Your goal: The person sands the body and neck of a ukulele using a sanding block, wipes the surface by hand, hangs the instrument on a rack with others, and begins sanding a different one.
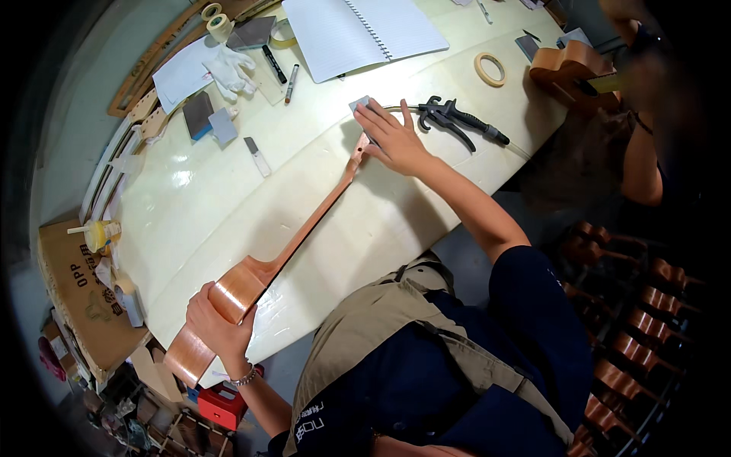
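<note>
A brown wooden ukulele (301,232) lies on its side across the table, its body at the near left and its neck slanting up toward the middle. My left hand (219,324) wraps over the waist of the body. At the headstock (358,148), my right hand (397,143) presses a grey piece of sandpaper (359,102) with its fingers stretched along it. The palm hides part of the sandpaper and the headstock's end. Just right of this hand lies a black air blow gun (457,122) with a hose.
An open spiral notebook (358,34), tape roll (489,69), markers (274,65), white glove (228,70), sanding block (199,116) and utility knife (257,157) lie on the table. At right, a person holds another ukulele (575,72). Several instrument bodies (647,320) stand below.
</note>
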`<state>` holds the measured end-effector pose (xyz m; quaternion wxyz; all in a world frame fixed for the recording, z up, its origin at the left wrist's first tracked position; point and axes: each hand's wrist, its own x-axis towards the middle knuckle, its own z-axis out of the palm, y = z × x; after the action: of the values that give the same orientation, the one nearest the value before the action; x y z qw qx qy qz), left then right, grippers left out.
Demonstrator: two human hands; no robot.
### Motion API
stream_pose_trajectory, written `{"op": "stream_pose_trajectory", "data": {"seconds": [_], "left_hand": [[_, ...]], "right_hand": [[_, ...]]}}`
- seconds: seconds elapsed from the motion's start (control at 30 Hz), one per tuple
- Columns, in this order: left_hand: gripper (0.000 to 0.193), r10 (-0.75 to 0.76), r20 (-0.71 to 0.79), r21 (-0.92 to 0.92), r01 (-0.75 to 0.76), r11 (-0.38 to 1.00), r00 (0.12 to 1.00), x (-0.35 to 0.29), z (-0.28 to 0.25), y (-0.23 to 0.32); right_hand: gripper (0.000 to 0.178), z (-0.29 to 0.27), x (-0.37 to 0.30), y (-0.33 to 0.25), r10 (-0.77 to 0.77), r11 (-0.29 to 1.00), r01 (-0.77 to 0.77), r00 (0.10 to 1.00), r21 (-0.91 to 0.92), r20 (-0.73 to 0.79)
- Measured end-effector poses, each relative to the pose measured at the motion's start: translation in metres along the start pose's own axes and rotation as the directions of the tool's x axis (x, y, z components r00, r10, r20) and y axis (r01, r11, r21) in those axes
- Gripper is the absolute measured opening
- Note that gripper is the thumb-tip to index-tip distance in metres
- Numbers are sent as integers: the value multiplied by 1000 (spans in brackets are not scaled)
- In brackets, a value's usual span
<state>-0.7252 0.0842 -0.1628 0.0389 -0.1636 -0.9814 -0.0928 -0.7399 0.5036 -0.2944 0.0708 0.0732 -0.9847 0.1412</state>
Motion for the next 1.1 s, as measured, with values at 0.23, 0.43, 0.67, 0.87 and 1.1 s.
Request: {"op": "stream_pose_trajectory", "data": {"seconds": [0.23, 0.43, 0.67, 0.87, 1.1], "left_hand": [[60, 145, -241, 197, -99, 975, 960, -36, 24, 4], [62, 232, 35, 226, -233, 946, 972, -85, 61, 21], [73, 258, 117, 169, -275, 946, 959, -81, 82, 11], [68, 228, 162, 201, -258, 945, 960, -80, 78, 9], [73, 234, 167, 132, -257, 957, 958, -84, 78, 3]], "right_hand": [[62, -1, -9, 22, 139, 966, -145, 989, -212, -44], [70, 13, -26, -6, 147, 979, -161, 982, -121, -122], [70, 35, -50, -49, 97, 987, -100, 995, -126, -31], [66, 29, -46, -41, 86, 996, -88, 994, -28, -61], [70, 27, -32, -31, 356, 881, -391, 918, -266, -173]]}}
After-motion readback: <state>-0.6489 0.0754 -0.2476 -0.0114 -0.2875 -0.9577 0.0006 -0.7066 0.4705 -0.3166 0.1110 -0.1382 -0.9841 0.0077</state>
